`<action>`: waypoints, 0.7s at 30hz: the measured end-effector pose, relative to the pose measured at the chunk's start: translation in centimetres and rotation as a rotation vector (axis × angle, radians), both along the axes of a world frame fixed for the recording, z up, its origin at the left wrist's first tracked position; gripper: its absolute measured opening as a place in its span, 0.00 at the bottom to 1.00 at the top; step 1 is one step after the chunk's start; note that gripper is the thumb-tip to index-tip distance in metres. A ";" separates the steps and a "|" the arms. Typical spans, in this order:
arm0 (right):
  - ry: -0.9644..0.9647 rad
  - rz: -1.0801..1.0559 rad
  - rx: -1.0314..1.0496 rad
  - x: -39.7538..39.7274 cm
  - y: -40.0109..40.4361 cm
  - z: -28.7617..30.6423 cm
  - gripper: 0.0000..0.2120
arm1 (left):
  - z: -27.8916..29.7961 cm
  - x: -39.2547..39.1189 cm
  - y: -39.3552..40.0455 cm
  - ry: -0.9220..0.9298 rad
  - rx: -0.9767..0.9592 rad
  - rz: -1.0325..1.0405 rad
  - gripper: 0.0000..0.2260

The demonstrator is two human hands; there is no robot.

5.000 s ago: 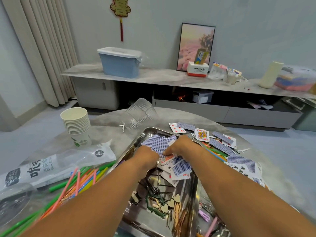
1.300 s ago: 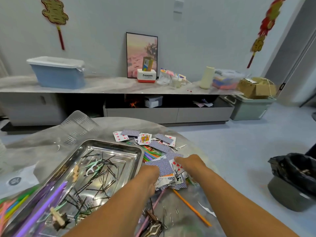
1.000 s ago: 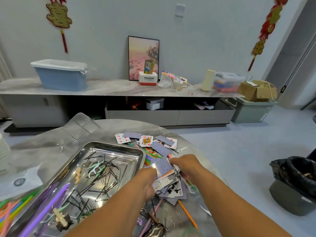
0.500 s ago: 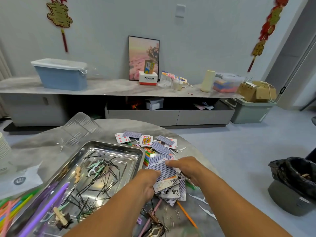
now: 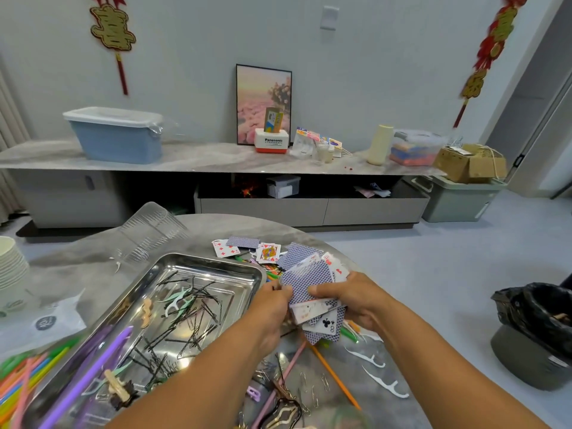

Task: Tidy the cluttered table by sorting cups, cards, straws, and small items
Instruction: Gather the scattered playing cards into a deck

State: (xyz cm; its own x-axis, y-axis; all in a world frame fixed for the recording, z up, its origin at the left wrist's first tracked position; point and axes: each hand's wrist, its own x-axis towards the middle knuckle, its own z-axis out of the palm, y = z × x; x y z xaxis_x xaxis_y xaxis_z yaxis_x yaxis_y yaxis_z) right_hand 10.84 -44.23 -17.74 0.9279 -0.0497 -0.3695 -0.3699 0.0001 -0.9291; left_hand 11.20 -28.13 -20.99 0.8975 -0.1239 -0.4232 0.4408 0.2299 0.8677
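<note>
Head view: a person gathers playing cards at a round grey table (image 5: 77, 274), seen from above the forearms.
Left hand (image 5: 272, 308): fingers and thumb pinch the left edge of a loose bundle of cards (image 5: 312, 292), just right of the steel tray (image 5: 154, 277).
Right hand (image 5: 356, 300): thumb on top, fingers curled beneath, it grips the right side of the same bundle.
Bundle of cards: held above the table top just off the tray's right rim, mostly blue backs up, an eight of clubs poking out at the near edge.
Loose cards (image 5: 247, 250): several lie on the table beyond the tray's far right corner, some face up.
Tray contents: black hairpins (image 5: 185, 308), floss picks, a small wooden clip and a purple straw (image 5: 102, 357).
Left of the tray: coloured straws (image 5: 21, 376), a stack of paper cups (image 5: 10, 267) and a printed plastic bag (image 5: 37, 326).
Beyond the tray: clear plastic cups (image 5: 151, 233) lying on their side.
Right of the tray, near side: orange and pink straws, white floss picks (image 5: 387, 382), paper clips.
</note>
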 end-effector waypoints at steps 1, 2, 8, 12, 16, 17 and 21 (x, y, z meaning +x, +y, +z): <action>-0.019 -0.034 -0.020 0.2 -0.3 0.2 0.18 | -0.5 0.3 0.4 -0.020 0.087 -0.001 0.14; -0.043 -0.068 -0.048 0.3 -0.7 0.5 0.16 | -1.1 0.7 0.7 -0.038 0.164 -0.001 0.16; -0.221 -0.073 -0.157 1.2 -1.1 0.6 0.13 | -1.5 1.0 0.8 -0.033 0.389 -0.118 0.21; -0.228 0.014 -0.183 0.7 -0.4 -2.2 0.14 | -0.8 0.8 0.4 -0.062 0.352 -0.168 0.23; -0.218 0.094 -0.191 0.2 0.3 -4.4 0.17 | -0.8 -0.2 0.7 -0.120 0.252 -0.179 0.18; -0.233 0.083 -0.191 0.3 0.5 -4.4 0.16 | -1.1 -0.1 0.7 -0.125 0.220 -0.176 0.18; -0.303 -0.002 -0.072 1.1 1.1 -2.2 0.13 | -1.1 1.0 0.9 -0.162 0.006 -0.016 0.19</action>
State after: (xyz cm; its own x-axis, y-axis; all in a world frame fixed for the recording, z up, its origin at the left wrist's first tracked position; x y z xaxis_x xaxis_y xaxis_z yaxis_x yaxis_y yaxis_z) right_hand 11.97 -43.14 -19.90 0.9952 -0.0677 -0.0713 -0.0760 -0.0698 -0.9947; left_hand 12.22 -27.20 -22.09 0.9519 -0.1367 -0.2743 0.2990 0.2188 0.9288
